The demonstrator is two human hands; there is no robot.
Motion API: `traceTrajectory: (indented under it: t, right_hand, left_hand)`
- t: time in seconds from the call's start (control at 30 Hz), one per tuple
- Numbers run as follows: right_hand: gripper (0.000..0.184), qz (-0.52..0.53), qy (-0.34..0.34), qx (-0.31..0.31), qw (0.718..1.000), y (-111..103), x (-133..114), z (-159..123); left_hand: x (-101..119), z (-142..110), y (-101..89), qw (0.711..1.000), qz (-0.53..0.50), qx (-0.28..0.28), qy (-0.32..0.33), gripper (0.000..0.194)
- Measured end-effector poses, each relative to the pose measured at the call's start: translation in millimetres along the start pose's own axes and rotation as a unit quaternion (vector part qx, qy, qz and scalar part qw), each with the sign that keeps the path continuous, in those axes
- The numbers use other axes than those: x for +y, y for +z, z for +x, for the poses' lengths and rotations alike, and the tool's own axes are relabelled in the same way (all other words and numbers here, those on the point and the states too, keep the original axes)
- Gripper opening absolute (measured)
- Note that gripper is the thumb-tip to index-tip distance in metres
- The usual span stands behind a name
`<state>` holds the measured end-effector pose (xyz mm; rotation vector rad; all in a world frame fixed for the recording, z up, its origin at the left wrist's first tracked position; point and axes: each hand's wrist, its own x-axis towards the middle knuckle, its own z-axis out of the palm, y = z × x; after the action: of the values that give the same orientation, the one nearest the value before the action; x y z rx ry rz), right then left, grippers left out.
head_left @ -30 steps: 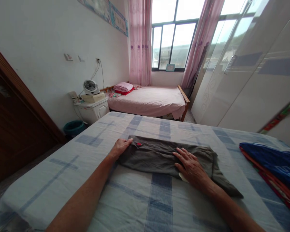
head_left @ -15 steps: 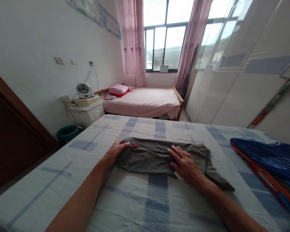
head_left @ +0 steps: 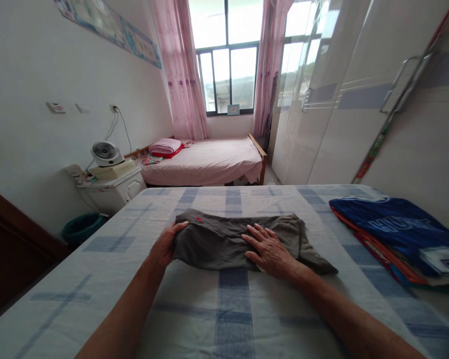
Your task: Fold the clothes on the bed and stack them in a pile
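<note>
Foreground bed [head_left: 234, 299], blue-and-white cover, serves as the work surface. A white wardrobe [head_left: 344, 139] stands along the right side; a pink-sheeted bed [head_left: 217, 157] lies beyond, under the window. On the foreground bed, to the right, sits a stack of folded clothes [head_left: 372, 248] topped by a blue lettered jersey [head_left: 396, 219]. The dark grey garment [head_left: 217, 242] lies apart from it, lengthwise as a creased strip, one corner trailing right. Right hand [head_left: 267, 252]: spread flat on the strip, fingers slightly apart, gripping nothing. Left hand [head_left: 167, 244]: clamped on the left end, thumb on top, fingers largely hidden. Near that end shows a small red tag [head_left: 198, 219]. Step in hand, as judged: steadying and smoothing the strip. The next move calls for a firm left hold and light right pressure, keeping layers aligned.
</note>
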<state>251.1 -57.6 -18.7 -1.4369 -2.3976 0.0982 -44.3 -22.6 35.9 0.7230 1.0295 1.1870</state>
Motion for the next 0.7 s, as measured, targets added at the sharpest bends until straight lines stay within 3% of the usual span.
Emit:
traceTrajectory:
  t: [0.1, 0.17, 0.27, 0.33, 0.4, 0.5, 0.63, 0.7]
  right_hand:
    - [0.044, 0.107, 0.033, 0.044, 0.993, -15.5, 6.5, 5.8]
    - [0.045, 0.216, 0.093, 0.097, 0.967, -29.9, 17.8, 8.7]
    - [0.052, 0.424, 0.202, 0.132, 0.873, -47.6, 41.4, 7.3]
    - [0.056, 0.543, 0.248, 0.11, 0.795, -53.2, 57.0, 2.6]
    - [0.055, 0.61, 0.276, 0.084, 0.738, -54.2, 69.2, -3.2]
    - [0.049, 0.642, 0.297, 0.068, 0.704, -52.7, 78.8, -9.2]
    - [0.041, 0.663, 0.277, 0.037, 0.694, -52.3, 77.5, -10.2]
    - [0.038, 0.653, 0.271, 0.029, 0.706, -52.9, 72.9, -10.3]
  left_hand:
    - [9.0, -0.3, 28.9, 1.0, 0.008, -0.018, 0.015, 0.022]
    - [13.8, 0.0, 59.3, 0.998, 0.026, -0.05, 0.034, 0.02]
    - [14.5, -1.1, 114.2, 0.99, 0.047, -0.119, 0.063, 0.028]
    - [8.8, -2.6, 146.5, 0.978, 0.06, -0.19, 0.065, 0.04]
    - [-2.0, -3.1, 166.5, 0.964, 0.101, -0.235, 0.075, 0.049]
    - [-26.6, 3.1, 166.2, 0.954, 0.199, -0.191, 0.121, 0.047]
    - [-59.8, 19.9, 130.3, 0.926, 0.321, -0.08, 0.181, 0.036]
    - [-70.2, 24.8, 113.8, 0.902, 0.369, -0.039, 0.222, 0.03]
